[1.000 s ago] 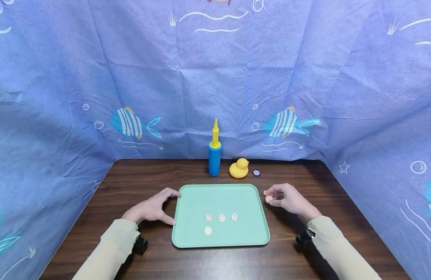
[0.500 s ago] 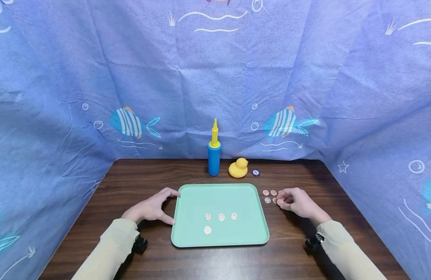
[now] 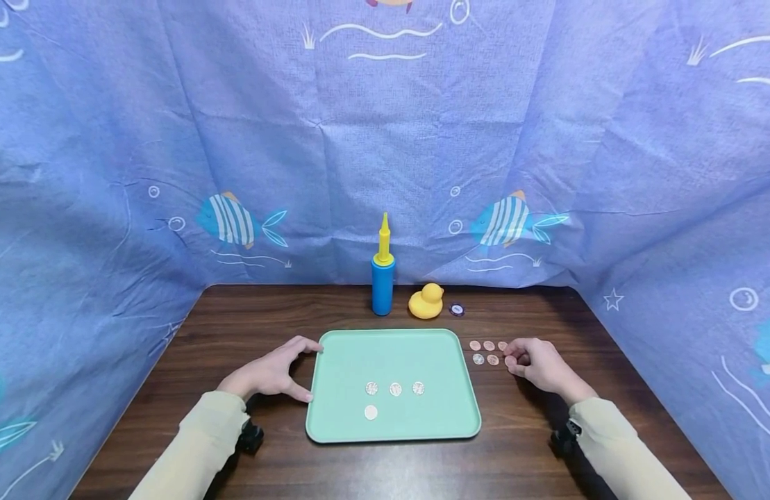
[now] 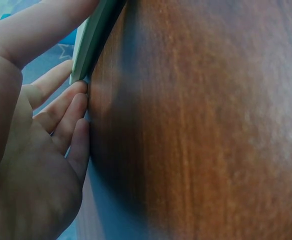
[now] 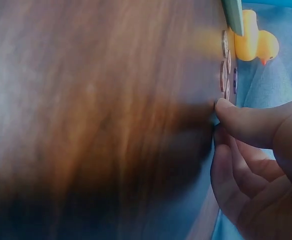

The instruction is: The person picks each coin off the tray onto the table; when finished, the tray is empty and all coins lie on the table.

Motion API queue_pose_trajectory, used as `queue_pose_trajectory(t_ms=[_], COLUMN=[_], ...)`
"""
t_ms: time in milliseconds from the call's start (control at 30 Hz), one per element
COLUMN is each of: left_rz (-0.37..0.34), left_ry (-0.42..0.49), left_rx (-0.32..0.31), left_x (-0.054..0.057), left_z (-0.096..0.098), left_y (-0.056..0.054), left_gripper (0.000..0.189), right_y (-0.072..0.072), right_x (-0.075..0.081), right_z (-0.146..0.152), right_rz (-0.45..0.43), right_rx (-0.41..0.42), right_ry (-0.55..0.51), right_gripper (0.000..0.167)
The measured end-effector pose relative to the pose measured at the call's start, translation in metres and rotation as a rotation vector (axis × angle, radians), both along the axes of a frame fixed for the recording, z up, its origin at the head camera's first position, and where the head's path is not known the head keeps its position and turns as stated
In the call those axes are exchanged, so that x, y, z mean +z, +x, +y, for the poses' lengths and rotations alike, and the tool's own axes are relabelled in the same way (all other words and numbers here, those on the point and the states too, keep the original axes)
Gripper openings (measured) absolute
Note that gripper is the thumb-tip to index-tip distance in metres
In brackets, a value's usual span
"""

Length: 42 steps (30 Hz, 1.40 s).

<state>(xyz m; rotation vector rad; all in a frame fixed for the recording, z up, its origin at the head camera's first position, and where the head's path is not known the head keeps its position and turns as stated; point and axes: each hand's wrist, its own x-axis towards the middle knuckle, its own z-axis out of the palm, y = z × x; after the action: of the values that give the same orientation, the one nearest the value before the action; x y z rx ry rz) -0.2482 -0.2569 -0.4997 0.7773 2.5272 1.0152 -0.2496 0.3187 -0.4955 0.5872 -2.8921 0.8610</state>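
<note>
On the table lies a pale green tray (image 3: 344, 347) with several silver coins (image 3: 395, 389) in it. My left hand (image 3: 269, 371) rests at the tray's left edge, thumb and index finger spread along the rim and the other fingers loosely extended in the left wrist view. To the tray's right are two short rows of coins, several copper-coloured (image 3: 489, 346) and one silver (image 3: 478, 359). At the right end of the near row, my right hand (image 3: 541, 361) pinches a copper-coloured coin (image 3: 510, 361) between thumb and fingers, low at the tabletop. Its fingers partly cover the far row's last coin (image 3: 503, 346).
Behind the tray stands a blue hand pump (image 3: 382, 288) with a yellow top. Right of it are a yellow rubber duck (image 3: 426, 303) and a dark-rimmed round chip (image 3: 457, 310). A blue fish-print cloth (image 3: 385, 153) hangs behind the wooden table (image 3: 266, 312).
My right hand has moved rightward along the coin rows, from beside the tray to the right end, uncovering coins on the table. The left hand has stayed at the tray's edge.
</note>
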Motion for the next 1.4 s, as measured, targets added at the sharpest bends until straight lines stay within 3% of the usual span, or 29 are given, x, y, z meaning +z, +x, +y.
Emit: queue_pose_trajectory(t_ms=[800, 1400], left_rz=[-0.011, -0.005], left_ry=[0.002, 0.008], left_rx=[0.004, 0.003], left_x=[0.0027, 0.0003], left_z=[0.0008, 0.0006], left_y=[0.0024, 0.0001], left_gripper=[0.094, 0.093], right_y=[0.0011, -0.0048], right_x=[0.0, -0.0039], right_z=[0.0059, 0.001], right_rz=[0.026, 0.037], right_rx=[-0.015, -0.048], right_ry=[0.025, 0.029], right_gripper=[0.019, 0.011])
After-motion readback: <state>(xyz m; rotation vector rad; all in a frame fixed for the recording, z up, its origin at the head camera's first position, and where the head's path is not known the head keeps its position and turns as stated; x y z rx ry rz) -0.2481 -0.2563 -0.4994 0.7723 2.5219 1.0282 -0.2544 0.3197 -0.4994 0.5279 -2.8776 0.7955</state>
